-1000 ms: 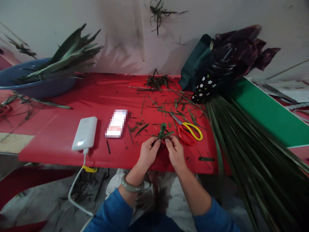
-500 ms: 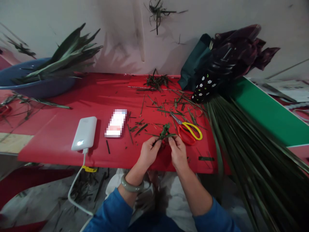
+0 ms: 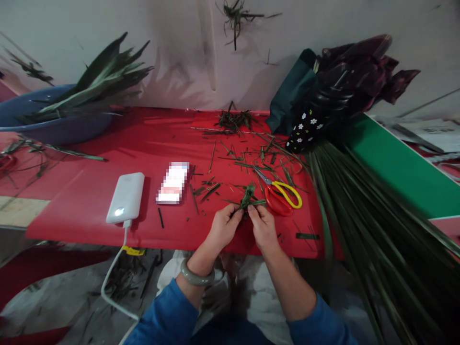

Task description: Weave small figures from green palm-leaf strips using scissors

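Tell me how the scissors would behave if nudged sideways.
The scissors lie flat, so they would probably slide or swivel rather than roll. The red tabletop looks smooth, suggesting little resistance. Leaf scraps lie around the blade tips, so some would likely be swept along.

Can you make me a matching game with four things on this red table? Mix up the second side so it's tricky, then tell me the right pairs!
Things:
1. Scissors
2. Basin
3. Power bank
4. Small leaf bundle

Clues:
A. White, with a cable plugged in
B. Held by the left hand and the right hand
C. One red handle and one yellow handle
D. Blue, with long leaves poking out

Right pairs: 1-C, 2-D, 3-A, 4-B
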Demonstrator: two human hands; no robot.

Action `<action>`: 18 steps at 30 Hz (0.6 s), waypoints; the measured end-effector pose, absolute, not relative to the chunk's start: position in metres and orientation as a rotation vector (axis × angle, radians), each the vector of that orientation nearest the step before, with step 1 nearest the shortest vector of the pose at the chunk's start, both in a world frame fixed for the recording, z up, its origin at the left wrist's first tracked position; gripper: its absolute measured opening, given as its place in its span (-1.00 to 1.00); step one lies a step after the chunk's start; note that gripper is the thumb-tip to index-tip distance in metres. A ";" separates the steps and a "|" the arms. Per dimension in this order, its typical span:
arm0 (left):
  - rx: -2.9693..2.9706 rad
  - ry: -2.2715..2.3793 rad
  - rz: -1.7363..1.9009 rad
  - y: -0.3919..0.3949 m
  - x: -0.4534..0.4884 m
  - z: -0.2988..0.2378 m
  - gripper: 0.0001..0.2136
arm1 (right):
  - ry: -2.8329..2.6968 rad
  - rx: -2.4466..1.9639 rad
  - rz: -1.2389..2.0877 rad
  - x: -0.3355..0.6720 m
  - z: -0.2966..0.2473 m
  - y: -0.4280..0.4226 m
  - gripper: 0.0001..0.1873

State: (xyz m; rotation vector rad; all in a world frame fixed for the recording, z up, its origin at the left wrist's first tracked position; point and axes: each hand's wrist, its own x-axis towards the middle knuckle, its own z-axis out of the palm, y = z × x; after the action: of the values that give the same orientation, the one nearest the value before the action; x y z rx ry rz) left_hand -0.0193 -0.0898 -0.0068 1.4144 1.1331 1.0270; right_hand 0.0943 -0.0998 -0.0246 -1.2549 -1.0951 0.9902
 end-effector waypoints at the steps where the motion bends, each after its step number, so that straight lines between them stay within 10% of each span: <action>1: 1.420 1.134 1.017 -0.090 -0.019 -0.007 -0.82 | -1.064 -1.242 0.987 0.094 -0.025 -0.100 -0.73; 18: 1.446 1.155 1.019 -0.088 -0.019 -0.006 -0.80 | -1.067 -1.270 0.935 0.095 -0.028 -0.098 -0.80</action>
State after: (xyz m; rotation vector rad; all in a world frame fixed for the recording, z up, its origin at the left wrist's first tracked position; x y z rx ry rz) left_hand -0.0193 -0.0883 -0.0059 1.4459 1.1548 1.0193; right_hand 0.0951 -0.0975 -0.0277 -1.2697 -1.0670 0.9348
